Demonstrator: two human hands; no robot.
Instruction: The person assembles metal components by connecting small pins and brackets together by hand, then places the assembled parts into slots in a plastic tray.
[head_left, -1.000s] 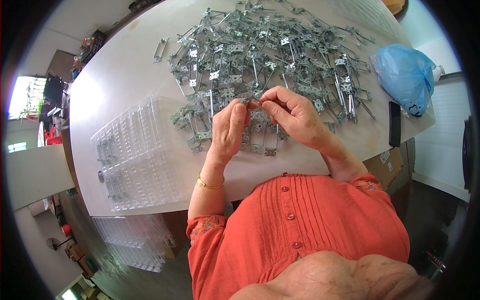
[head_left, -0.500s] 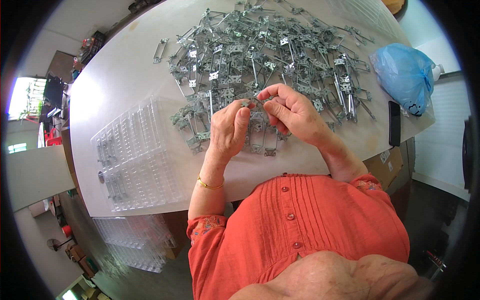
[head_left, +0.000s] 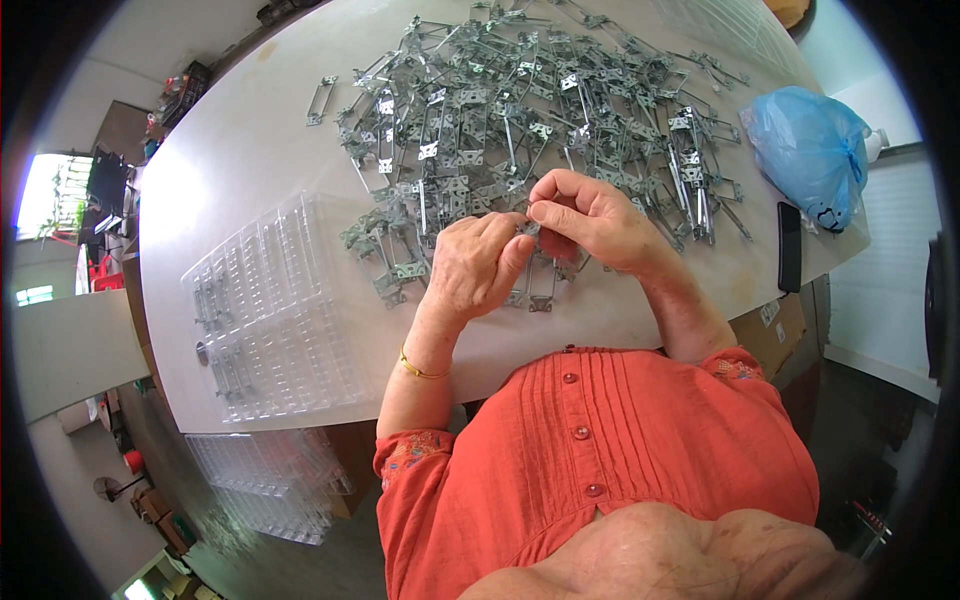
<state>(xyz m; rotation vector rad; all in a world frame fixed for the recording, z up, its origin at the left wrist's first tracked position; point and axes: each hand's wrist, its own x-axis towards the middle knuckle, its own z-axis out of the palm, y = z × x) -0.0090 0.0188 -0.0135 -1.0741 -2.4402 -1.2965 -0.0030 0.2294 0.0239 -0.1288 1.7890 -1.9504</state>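
Observation:
My left hand (head_left: 478,262) and my right hand (head_left: 592,225) meet at the near edge of a large heap of metal bracket frames (head_left: 470,130). Each frame in the heap has punched end plates joined by thin rods. Both hands are closed, their fingertips pinching one small metal bracket (head_left: 531,229) between them. Most of that piece is hidden behind the fingers. To the left, a clear plastic tray (head_left: 290,340) with rows of slots lies on the table, and several metal pieces (head_left: 230,372) sit along its left side.
A lone bracket frame (head_left: 321,101) lies left of the heap on the pale table (head_left: 250,150). A tied blue plastic bag (head_left: 808,150) and a black phone (head_left: 789,248) are at the right. More clear trays (head_left: 270,480) are stacked below the table's left front edge.
My left hand has turned over, showing more of its back, and shifted right and slightly down. My right hand moved slightly right. The metal bracket between them is now more hidden.

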